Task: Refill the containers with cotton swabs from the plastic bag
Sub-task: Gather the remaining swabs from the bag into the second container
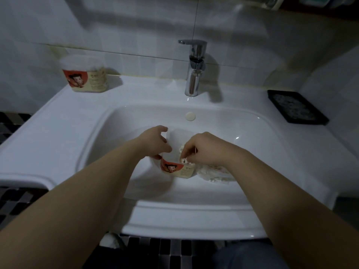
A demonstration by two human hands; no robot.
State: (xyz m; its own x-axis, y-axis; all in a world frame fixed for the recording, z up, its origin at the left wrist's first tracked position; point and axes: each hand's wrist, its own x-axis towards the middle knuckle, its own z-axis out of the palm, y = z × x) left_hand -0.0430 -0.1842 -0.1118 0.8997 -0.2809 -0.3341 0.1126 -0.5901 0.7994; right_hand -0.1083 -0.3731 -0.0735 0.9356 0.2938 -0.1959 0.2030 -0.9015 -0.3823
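A clear plastic container (177, 167) with a red and cream label sits tilted in the white sink basin (242, 133). My left hand (155, 139) grips its rim from the left. My right hand (202, 147) pinches a small bunch of cotton swabs (183, 159) at the container's mouth. Under and beside my right wrist lies the plastic bag of white cotton swabs (211, 174) on the basin floor. A second labelled container (85, 74), filled and with its lid on, stands on the sink's back left ledge.
A chrome faucet (194, 68) rises at the back centre, with an overflow cap (190, 116) below it. A black soap dish (297, 106) sits on the right ledge. Tiled wall behind; dark mosaic floor below the sink.
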